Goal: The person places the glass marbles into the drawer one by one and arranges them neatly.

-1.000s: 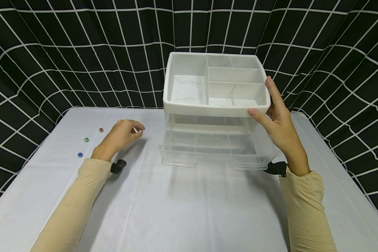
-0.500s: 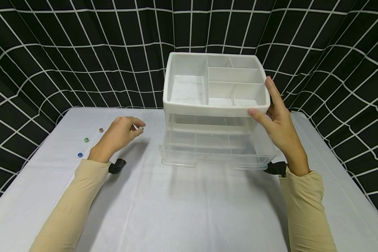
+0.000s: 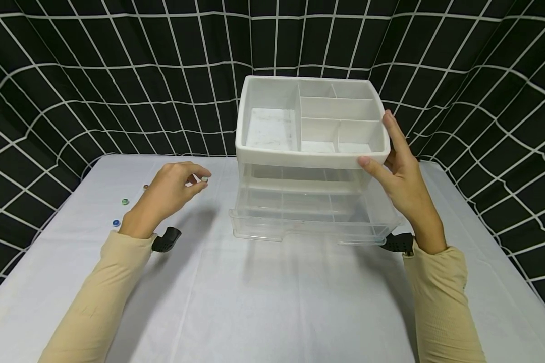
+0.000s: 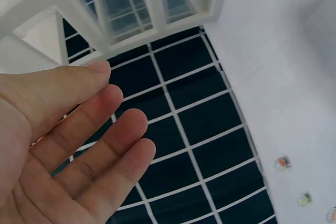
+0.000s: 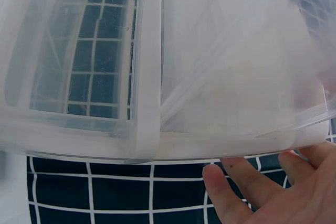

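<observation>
The white organizer (image 3: 313, 160) stands on the white tablecloth (image 3: 277, 312); all positions refer to it. Its divided top tray faces up, and a clear drawer (image 3: 309, 228) projects from its front, below the tray. Left hand (image 3: 168, 189): located left of the organizer, apart from it, raised above the cloth; thumb and forefinger pinch a small pale piece (image 3: 205, 179). Right hand (image 3: 403, 174): grips the organizer's front right corner, thumb on the front rim, fingers along the right side. From here I see three small pieces farther left of the organizer: brown piece (image 3: 146, 187), green piece (image 3: 124, 201), blue piece (image 3: 116, 223), the blue farthest left.
</observation>
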The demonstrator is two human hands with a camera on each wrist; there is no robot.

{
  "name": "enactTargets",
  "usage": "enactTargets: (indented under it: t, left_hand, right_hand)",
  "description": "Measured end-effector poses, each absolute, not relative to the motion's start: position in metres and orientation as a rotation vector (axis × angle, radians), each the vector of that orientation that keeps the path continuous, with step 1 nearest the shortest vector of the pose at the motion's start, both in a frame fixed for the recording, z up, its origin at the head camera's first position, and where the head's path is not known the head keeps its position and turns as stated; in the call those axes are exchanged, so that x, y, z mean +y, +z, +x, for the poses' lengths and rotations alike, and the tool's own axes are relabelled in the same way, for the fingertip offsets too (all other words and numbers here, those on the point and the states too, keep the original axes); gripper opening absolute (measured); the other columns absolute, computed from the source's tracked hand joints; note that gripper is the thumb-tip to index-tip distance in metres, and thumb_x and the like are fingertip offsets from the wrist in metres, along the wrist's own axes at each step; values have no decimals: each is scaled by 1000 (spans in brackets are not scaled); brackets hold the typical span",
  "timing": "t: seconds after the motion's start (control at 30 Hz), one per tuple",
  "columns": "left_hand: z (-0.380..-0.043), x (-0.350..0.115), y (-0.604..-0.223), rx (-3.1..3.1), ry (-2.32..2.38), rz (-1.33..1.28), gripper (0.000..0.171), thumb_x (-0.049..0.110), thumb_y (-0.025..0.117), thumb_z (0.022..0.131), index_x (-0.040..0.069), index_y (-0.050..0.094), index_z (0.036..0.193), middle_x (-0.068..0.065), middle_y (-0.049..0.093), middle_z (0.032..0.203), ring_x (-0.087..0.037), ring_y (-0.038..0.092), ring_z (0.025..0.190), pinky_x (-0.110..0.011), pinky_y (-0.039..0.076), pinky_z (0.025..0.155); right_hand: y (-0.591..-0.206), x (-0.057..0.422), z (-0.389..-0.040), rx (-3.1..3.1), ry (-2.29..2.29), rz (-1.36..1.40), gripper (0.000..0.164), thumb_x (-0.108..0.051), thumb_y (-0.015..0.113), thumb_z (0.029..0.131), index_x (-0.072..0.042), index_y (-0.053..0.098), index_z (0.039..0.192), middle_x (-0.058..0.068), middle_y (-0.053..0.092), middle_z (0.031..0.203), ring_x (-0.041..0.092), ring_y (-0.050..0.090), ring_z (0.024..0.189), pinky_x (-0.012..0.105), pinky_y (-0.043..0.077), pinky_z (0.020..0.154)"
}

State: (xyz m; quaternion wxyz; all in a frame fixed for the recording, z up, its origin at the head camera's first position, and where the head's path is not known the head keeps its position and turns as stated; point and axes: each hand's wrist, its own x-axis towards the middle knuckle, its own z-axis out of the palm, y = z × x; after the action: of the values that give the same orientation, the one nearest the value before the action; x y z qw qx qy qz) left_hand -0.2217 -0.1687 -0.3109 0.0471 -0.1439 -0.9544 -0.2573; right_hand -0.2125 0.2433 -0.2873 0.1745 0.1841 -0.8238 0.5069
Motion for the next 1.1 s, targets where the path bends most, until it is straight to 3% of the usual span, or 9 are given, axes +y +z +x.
enactTargets:
  t: [0.2, 0.7, 1.1]
  left_hand:
    - [-217, -166, -305, -2828, -773, -551, 21, 5, 65, 93, 4, 73, 113, -12, 73, 112, -28, 69, 95, -44, 55, 82]
    - [-208, -158, -298, -2690, -783, -626, 17, 1, 68, 90, 3, 74, 106, -12, 75, 108, -28, 71, 89, -44, 55, 82]
    - [-201, -150, -289, -2564, -786, -709, 13, 3, 70, 89, 4, 74, 102, -8, 75, 102, -28, 70, 86, -41, 57, 79]
  right_hand:
    - [-286, 242, -212, -2337, 1437, 521, 81, -5, 64, 95, -26, 18, 158, -4, 14, 167, 21, 53, 126, 14, 43, 100]
    - [-287, 243, -212, -2343, 1435, 516, 82, -4, 64, 94, -26, 18, 158, -4, 13, 167, 27, 51, 128, 17, 43, 103]
    - [-287, 243, -211, -2339, 1430, 526, 81, -4, 63, 95, -27, 19, 158, -4, 14, 167, 24, 52, 127, 18, 43, 103]
